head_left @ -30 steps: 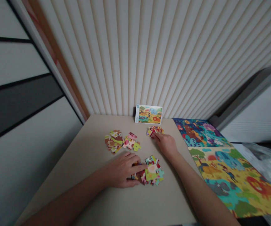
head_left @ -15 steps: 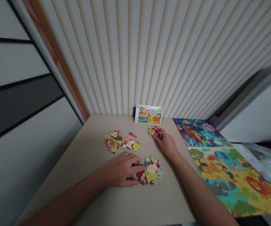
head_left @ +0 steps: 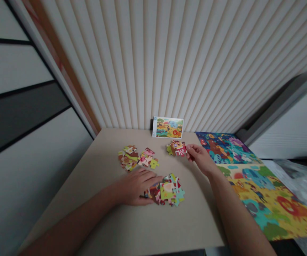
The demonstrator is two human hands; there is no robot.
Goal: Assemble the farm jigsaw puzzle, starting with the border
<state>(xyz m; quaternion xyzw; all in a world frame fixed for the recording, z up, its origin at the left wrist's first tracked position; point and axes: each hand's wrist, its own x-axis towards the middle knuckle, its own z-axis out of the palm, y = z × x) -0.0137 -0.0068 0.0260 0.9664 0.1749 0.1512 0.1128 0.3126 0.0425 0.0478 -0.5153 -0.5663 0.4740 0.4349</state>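
While the right hand (head_left: 201, 158) has its fingers clamped on a red barn piece (head_left: 180, 153) right by the small far pile (head_left: 171, 148), the left hand (head_left: 136, 187) lies over the left end of the near pile (head_left: 168, 192), thumb and index apart with pieces showing between. Closest thing to a container on my feed is some crumpled clear plastic (head_left: 302, 181) at far right; I can't tell what's in it tbh. Brown pile (head_left: 128, 159) and pink-and-green cluster (head_left: 147, 159) sit together further left on the pale surface (head_left: 107, 224). Picture card (head_left: 168, 127) stands at the back before a pleated screen (head_left: 142, 64); blue puzzle (head_left: 222, 148) and safari puzzle (head_left: 273, 199) lie flat on the right.
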